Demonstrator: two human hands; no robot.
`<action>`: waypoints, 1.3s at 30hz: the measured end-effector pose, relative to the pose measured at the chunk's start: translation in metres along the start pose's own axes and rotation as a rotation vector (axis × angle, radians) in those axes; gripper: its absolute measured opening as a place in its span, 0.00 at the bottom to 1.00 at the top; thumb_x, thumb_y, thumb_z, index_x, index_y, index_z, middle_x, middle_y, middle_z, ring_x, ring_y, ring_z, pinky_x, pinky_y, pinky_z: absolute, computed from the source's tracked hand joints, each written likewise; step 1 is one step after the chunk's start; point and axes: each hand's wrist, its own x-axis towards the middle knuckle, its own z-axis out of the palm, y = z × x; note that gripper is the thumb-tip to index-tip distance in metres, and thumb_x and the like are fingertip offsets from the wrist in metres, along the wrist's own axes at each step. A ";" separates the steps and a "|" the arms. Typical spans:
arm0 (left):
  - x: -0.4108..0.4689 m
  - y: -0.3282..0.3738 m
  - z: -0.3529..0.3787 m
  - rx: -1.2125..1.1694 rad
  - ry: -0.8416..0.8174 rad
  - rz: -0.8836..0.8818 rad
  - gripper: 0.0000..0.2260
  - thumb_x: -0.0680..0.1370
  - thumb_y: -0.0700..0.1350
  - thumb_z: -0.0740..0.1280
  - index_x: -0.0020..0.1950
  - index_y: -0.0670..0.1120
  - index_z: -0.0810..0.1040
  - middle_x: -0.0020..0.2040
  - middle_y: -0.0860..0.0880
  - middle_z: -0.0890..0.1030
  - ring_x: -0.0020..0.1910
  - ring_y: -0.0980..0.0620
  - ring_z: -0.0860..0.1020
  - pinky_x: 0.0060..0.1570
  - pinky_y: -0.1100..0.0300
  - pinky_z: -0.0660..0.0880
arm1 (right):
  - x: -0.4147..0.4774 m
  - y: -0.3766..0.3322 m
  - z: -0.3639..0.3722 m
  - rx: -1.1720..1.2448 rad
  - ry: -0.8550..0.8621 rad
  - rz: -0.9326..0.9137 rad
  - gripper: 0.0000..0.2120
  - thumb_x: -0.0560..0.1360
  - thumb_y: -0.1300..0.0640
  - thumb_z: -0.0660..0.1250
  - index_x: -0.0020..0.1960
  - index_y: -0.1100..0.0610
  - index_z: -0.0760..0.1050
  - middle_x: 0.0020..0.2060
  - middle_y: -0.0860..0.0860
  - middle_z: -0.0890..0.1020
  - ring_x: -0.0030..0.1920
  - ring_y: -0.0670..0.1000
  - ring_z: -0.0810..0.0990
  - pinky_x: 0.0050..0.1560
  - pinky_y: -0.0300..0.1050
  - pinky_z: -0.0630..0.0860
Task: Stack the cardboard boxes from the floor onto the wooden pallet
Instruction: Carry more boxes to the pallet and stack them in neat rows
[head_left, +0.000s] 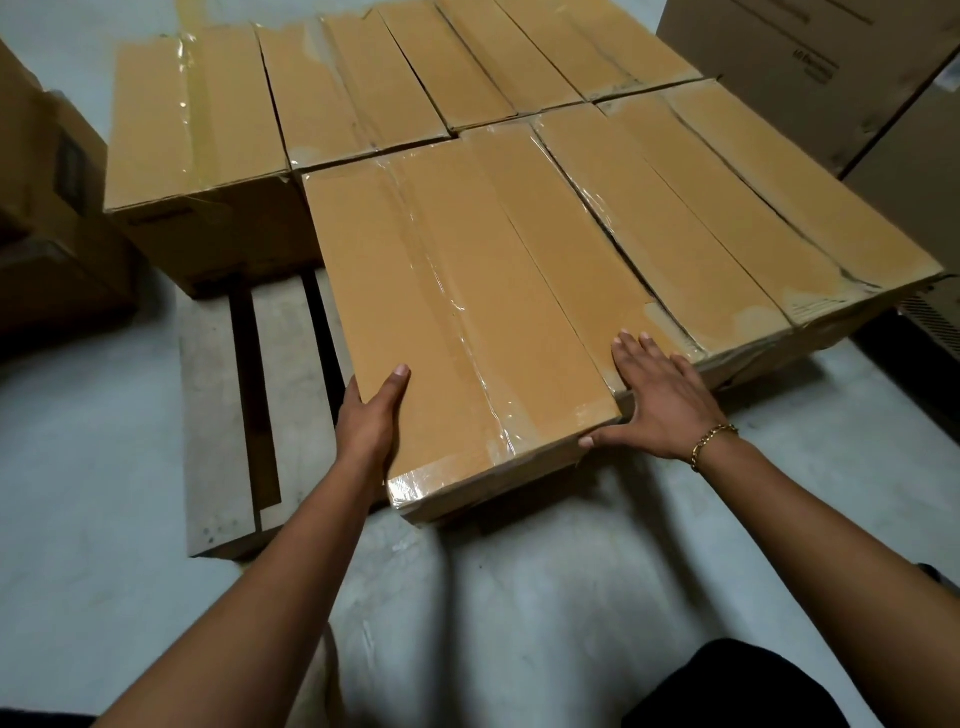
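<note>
A long taped cardboard box (457, 312) lies on the wooden pallet (218, 415), its near end sticking out past the pallet's front edge. My left hand (371, 415) grips the box's left side near that end, thumb on top. My right hand (660, 400) presses flat against its near right corner, fingers spread, beside the neighbouring box (675, 218). Several more boxes fill the pallet behind and to the right, one at the back left (197, 119).
Bare pallet slats show at the front left. Darker cartons (47, 208) stand on the floor at the left. A large printed carton (810, 67) stands at the back right. Grey floor (519, 597) lies in front of me.
</note>
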 end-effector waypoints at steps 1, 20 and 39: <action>0.000 0.002 0.001 -0.005 -0.001 0.003 0.28 0.79 0.55 0.73 0.76 0.46 0.72 0.64 0.49 0.80 0.61 0.48 0.80 0.57 0.55 0.74 | 0.000 -0.001 -0.001 0.004 0.002 0.005 0.72 0.52 0.11 0.49 0.84 0.52 0.41 0.83 0.47 0.42 0.83 0.49 0.41 0.81 0.54 0.44; 0.012 0.008 0.000 -0.011 0.002 -0.006 0.32 0.75 0.59 0.76 0.75 0.46 0.73 0.65 0.48 0.81 0.62 0.46 0.81 0.67 0.46 0.77 | -0.001 -0.012 -0.007 -0.067 0.096 0.056 0.60 0.62 0.16 0.60 0.83 0.51 0.54 0.83 0.46 0.56 0.82 0.49 0.54 0.79 0.54 0.56; 0.012 -0.007 0.000 -0.021 -0.001 -0.010 0.32 0.82 0.55 0.69 0.81 0.44 0.64 0.71 0.53 0.73 0.67 0.54 0.72 0.62 0.61 0.65 | 0.012 0.004 0.019 -0.048 0.138 -0.002 0.67 0.58 0.12 0.42 0.84 0.55 0.49 0.84 0.49 0.50 0.83 0.50 0.47 0.81 0.55 0.47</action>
